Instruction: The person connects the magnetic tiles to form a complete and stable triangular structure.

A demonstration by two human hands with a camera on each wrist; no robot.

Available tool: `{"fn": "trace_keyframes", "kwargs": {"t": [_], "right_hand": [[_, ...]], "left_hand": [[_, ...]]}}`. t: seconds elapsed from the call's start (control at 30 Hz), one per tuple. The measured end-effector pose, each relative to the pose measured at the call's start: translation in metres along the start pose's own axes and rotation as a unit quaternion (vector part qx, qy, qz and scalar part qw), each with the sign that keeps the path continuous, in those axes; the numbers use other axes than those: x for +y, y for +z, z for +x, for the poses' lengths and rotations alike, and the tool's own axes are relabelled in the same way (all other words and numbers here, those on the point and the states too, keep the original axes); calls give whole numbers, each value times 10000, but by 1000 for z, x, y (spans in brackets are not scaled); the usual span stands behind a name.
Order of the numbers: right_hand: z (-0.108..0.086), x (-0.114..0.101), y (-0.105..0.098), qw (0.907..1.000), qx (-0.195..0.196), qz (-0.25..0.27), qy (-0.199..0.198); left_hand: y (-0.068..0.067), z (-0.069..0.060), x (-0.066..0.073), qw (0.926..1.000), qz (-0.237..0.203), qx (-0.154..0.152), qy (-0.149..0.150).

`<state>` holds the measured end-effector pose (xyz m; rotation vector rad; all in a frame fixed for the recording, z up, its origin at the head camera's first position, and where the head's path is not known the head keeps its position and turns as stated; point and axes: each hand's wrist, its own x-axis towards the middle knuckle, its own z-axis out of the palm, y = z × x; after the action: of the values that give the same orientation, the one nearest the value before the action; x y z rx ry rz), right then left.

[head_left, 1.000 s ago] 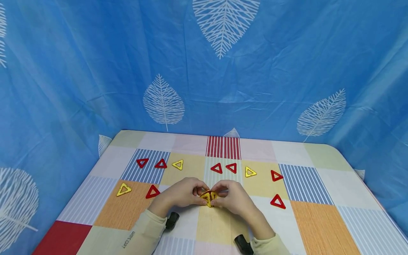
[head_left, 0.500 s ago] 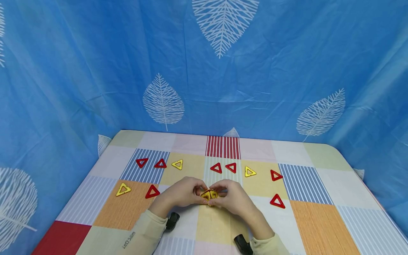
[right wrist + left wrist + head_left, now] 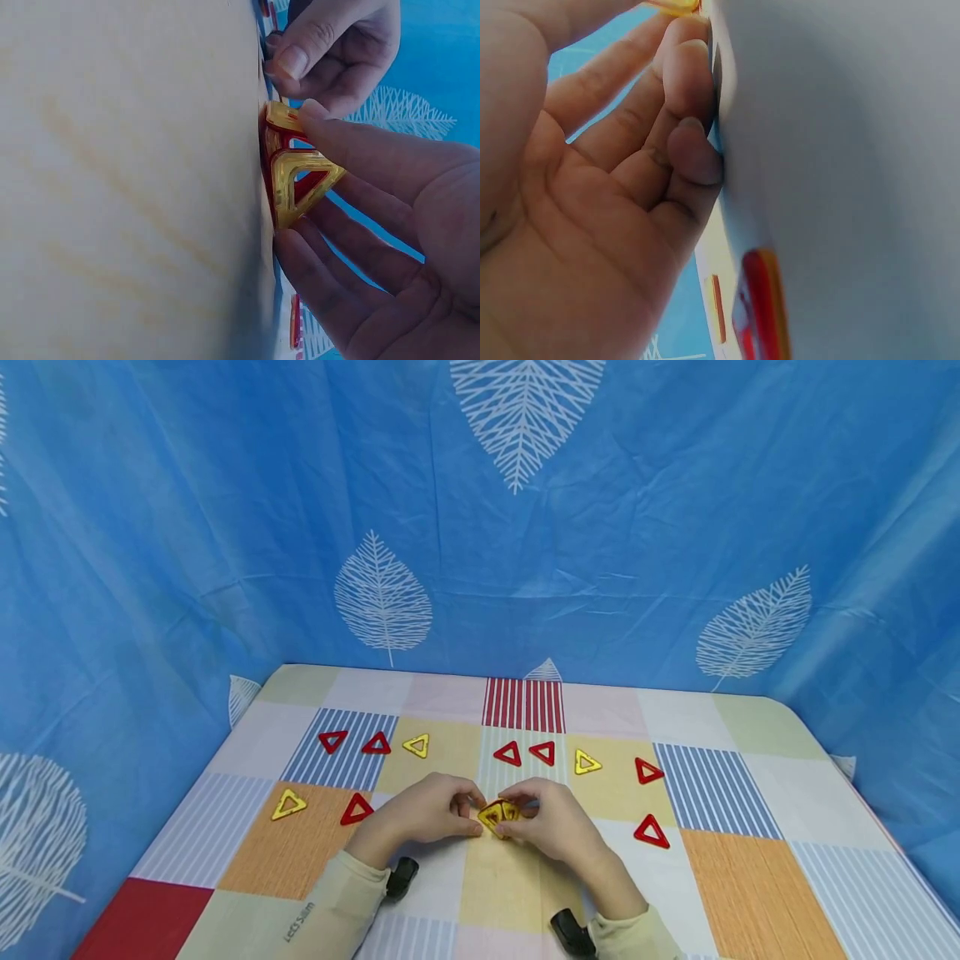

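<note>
A small pyramid of yellow and red triangular magnetic tiles [image 3: 497,815] stands on the table in front of me. My right hand [image 3: 557,823] holds it, the thumb on a yellow tile and the fingers at the far side. In the right wrist view, the tile pyramid [image 3: 283,184] shows yellow faces with red ones behind. My left hand [image 3: 429,810] is beside its left side, fingers loosely bent and a small gap from the tiles. The left palm [image 3: 577,202] fills much of the left wrist view, with a yellow tile edge at the top.
Loose red triangles [image 3: 356,809] and yellow triangles [image 3: 288,805] lie to the left. More lie behind the hands, such as a red triangle [image 3: 507,754] and a yellow triangle [image 3: 587,762]. A red triangle [image 3: 651,832] is at the right. A blue curtain [image 3: 600,527] hangs behind the table.
The tile faces have come together into a pyramid, which has shifted slightly right. My left thumb and fingers have drawn away from it, while my right hand keeps its hold.
</note>
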<state>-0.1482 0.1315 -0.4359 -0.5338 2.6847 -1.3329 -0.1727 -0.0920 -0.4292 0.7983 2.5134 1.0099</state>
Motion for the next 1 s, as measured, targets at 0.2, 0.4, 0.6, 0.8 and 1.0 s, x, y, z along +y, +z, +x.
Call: {"fn": "trace_keyframes", "kwargs": {"t": [0.2,0.4,0.6,0.8,1.0], "right_hand": [[0,2,-5,9993,112,-71,356],[-2,6,-14,9970,358,-130,670],[-2,10,-22,9928,545,-269,1033],[-4,12,-28,9899,576,-374,1237],[-7,15,-39,9840,706,-638,1506]], "left_hand": [[-6,-5,-2,10000,-52,-4,-78],[-13,-7,-8,9997,15,171,-175],[-21,-12,-13,9992,-161,287,-228],[-31,-15,-20,9987,-171,375,-303],[-40,-19,-25,9966,-313,487,-585]]}}
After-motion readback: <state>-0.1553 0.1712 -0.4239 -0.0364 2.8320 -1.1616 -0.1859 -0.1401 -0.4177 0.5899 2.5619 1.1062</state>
